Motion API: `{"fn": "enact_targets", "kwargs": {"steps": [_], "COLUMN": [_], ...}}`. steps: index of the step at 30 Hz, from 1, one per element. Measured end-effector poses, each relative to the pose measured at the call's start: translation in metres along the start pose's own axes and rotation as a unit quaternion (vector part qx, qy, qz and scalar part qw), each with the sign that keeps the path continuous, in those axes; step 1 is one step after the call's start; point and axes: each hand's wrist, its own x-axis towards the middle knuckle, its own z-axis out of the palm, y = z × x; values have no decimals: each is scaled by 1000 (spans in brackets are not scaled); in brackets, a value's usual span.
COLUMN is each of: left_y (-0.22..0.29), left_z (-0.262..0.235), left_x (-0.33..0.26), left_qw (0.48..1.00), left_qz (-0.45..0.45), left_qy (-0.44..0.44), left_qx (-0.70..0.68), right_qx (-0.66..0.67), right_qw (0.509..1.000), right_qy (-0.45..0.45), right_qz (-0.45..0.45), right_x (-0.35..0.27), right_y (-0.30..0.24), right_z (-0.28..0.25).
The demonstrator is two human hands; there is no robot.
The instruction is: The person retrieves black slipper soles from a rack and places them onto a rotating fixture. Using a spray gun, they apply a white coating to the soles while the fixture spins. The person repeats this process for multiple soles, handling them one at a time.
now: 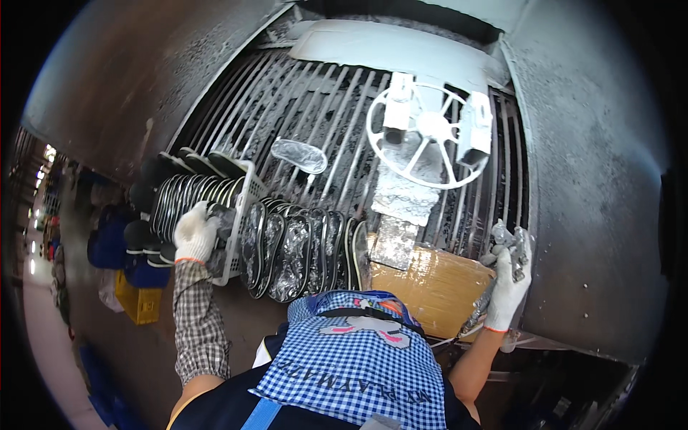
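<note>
Soles (195,192) stand in the basket (249,190), lengthwise away from the nearer left hand (196,233), grip unclear; right hand (509,281) clutches a spray gun (519,252)!

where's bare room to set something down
Bare slats show between the lone sole and the white wheel, and beyond that sole toward the pale board. The brown taped surface between packed soles and right hand looks mostly free. Crowded: the basket by the left hand.

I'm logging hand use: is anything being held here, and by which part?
The right hand holds a silvery, spray-gun-like tool, apparently by its handle. The left hand is at the white basket; whether it grips anything cannot be told.
</note>
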Motion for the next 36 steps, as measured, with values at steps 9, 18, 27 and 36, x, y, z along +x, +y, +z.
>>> {"fn": "enact_targets", "kwargs": {"steps": [9,18,27,36], "left_y": [88,237,361,374], "left_z": [-139,-90,-63,-57], "left_x": [-2,74,111,121], "left_qw": [859,563,591,697], "left_qz": [71,163,171,137], "left_qy": [121,-134,-180,-193], "left_qx": [-493,-799,-767,-677], "right_qx": [2,-16,-43,-59], "right_qw": [1000,1000,996,996], "right_qy": [11,23,72,74], "right_qz": [-3,7,-34,-6], "right_x": [3,-9,-20,-26], "right_y": [34,17,13,6], "right_z": [-25,-25,-37,-34]}}
